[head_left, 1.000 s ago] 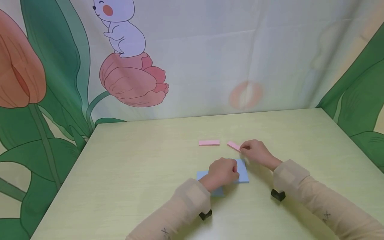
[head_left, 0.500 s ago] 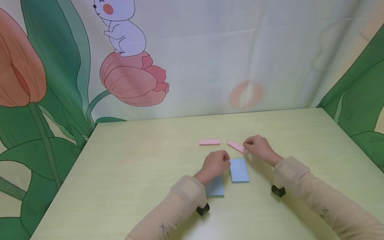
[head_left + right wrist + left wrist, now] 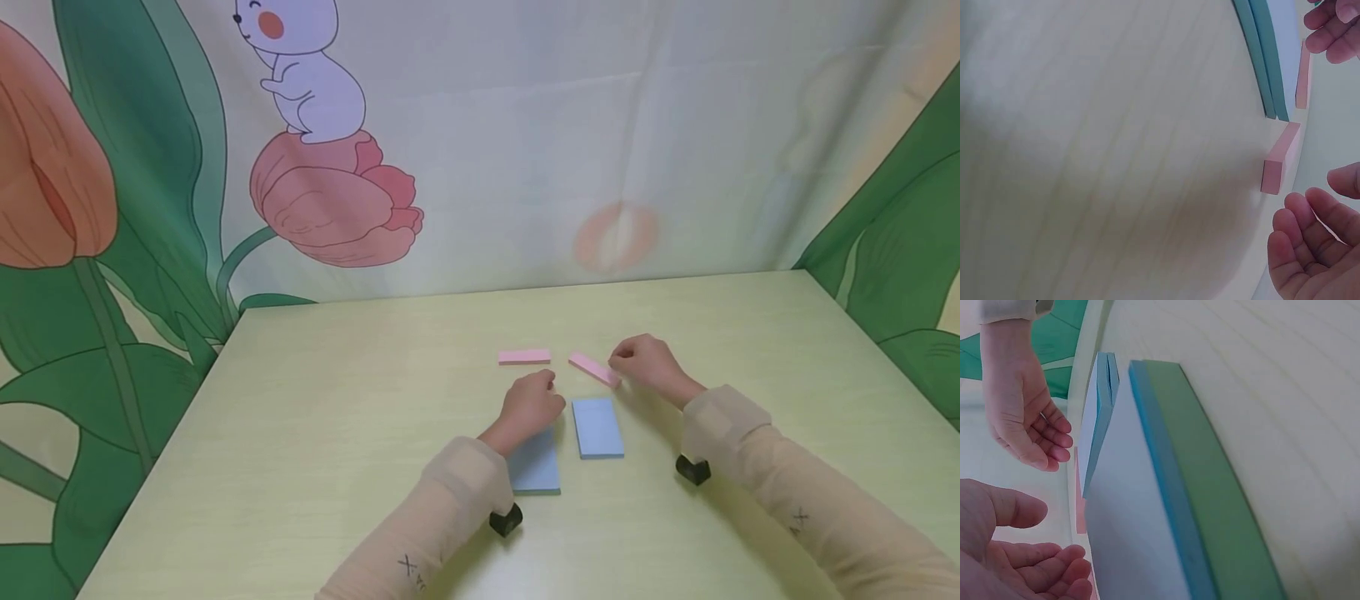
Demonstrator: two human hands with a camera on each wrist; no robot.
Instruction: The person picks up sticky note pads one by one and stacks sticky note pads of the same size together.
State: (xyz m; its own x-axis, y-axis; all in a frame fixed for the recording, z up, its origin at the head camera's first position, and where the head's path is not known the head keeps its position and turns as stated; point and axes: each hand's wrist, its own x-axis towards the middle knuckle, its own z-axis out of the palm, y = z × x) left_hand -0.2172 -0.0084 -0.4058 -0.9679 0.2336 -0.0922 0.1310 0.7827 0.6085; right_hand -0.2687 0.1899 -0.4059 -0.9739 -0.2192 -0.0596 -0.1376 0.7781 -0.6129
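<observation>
Two pads of sticky notes with blue tops lie flat in the head view. My left hand (image 3: pixel 528 404) hovers over the far end of the nearer, larger blue pad (image 3: pixel 536 467), hiding part of it. Its fingers bend loosely, thumb apart, with nothing between them. A green layer (image 3: pixel 1210 462) shows under the blue one in the left wrist view. Right of it lies the smaller blue pad (image 3: pixel 597 429). My right hand (image 3: pixel 648 367) is just beyond the right end of a slanted pink strip pad (image 3: pixel 594 369), holding nothing; its loosely bent fingers are apart from the strip (image 3: pixel 1280 159).
A second pink strip pad (image 3: pixel 524 357) lies straight, left of the slanted one. Everything rests on a pale yellow-green table (image 3: pixel 315 417). Behind the table hangs a printed curtain (image 3: pixel 495 167) with tulips and a white animal.
My left hand has moved left and away from me, off the smaller blue pad, uncovering it. My right hand has let go of the slanted pink strip pad and drawn slightly back to the right.
</observation>
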